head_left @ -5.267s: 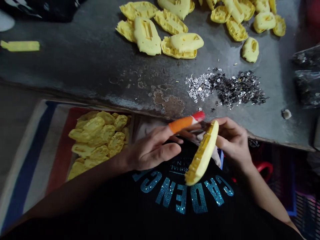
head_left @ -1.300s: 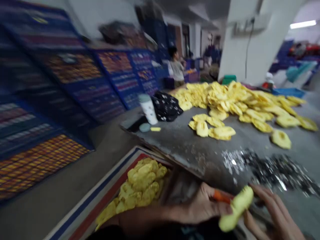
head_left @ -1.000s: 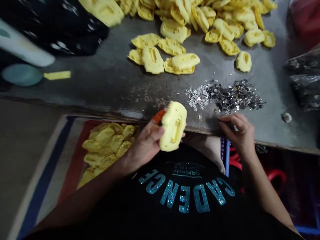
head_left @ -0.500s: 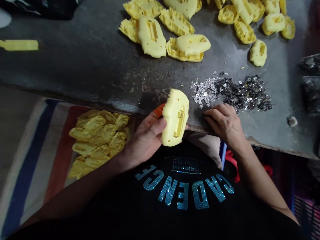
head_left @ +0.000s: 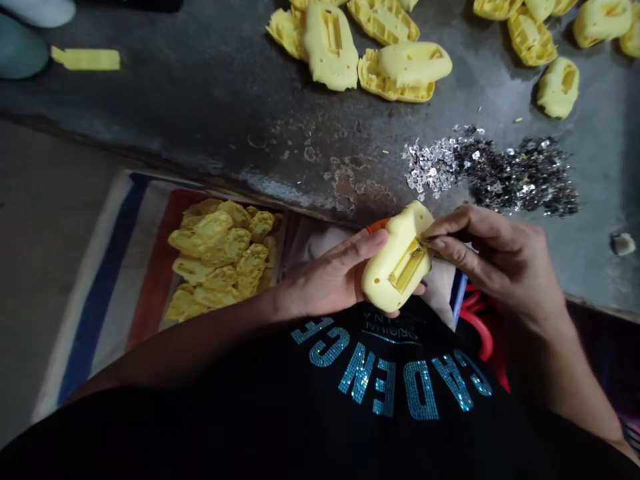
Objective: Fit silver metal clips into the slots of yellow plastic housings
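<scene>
My left hand (head_left: pixel 333 273) is closed around a yellow plastic shell (head_left: pixel 383 283), thumb on its near side, and holds it tilted in front of the table edge. A rectangular battery compartment (head_left: pixel 407 267) faces up in the shell. My right hand (head_left: pixel 510 260) pinches thumb and forefinger together at the compartment's upper end; whatever lies between the fingertips is too small to make out. Something orange (head_left: pixel 377 225) shows behind the left thumb, partly hidden by the shell. Just beyond the right hand, a heap of small metal contact plates (head_left: pixel 525 177) spreads over the table.
More yellow shells (head_left: pixel 333 50) lie along the back of the grey table (head_left: pixel 200 100). Below its front edge, left, a box or sack holds several yellow shells (head_left: pixel 225 247) beside striped cloth (head_left: pixel 135 267). A yellow strip (head_left: pixel 93 59) lies at far left, a whitish lump (head_left: pixel 623 244) at right.
My right hand has moved from the edge of the metal heap to the shell's compartment. The left hand has tilted the shell towards it. The view has shifted slightly.
</scene>
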Tool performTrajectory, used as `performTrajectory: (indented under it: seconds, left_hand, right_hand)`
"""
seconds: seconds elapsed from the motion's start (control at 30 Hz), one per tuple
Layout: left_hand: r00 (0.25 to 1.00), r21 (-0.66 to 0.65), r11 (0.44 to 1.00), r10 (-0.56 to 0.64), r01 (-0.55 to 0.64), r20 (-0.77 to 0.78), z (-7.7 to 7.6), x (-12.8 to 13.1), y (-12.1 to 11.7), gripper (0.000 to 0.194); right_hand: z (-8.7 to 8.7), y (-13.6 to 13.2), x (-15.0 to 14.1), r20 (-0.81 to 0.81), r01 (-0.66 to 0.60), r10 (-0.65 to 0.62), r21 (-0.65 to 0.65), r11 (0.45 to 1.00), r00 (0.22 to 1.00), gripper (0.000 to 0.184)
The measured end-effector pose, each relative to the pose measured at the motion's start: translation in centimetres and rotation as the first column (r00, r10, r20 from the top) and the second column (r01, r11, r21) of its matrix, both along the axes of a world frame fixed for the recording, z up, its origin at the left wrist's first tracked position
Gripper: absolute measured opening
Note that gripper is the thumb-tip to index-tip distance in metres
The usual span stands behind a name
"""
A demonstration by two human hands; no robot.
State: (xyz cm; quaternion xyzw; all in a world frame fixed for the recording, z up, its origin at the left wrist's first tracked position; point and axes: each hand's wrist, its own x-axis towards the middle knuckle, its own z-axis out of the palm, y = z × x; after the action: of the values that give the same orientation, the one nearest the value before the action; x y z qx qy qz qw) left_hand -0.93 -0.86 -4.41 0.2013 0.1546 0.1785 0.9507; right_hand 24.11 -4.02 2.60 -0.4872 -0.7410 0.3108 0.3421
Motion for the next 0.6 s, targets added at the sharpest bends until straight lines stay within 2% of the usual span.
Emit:
performTrajectory:
  seconds: [0.1,0.2,0.37,0.6]
  left_hand:
    - [0.999,-0.038,0.998,-0.048,0.048,0.009,0.2,0.2,-0.3,0.057]
    - [0.998,-0.050,0.996,-0.068,0.068,0.000,0.3,0.3,-0.4,0.056]
    - [0.998,-0.059,0.997,-0.059,0.058,0.001,0.5,0.6,-0.8,0.066]
    - [1.000,0.011,1.000,-0.003,0.003,-0.020,0.8,1.0,-1.5,0.062]
  right_hand:
    - [0.5,0.4,0.5,0.025,-0.084,0.084,0.002,0.996,0.996,0.007]
    - [0.9,0.4,0.8,0.028,-0.143,0.143,-0.001,0.990,0.989,0.010]
    - [1.3,0.0,0.6,-0.009,-0.065,0.064,-0.084,0.994,0.998,0.005]
    - [1.3,0.1,0.3,0.019,-0.022,0.025,-0.118,0.993,1.000,0.008]
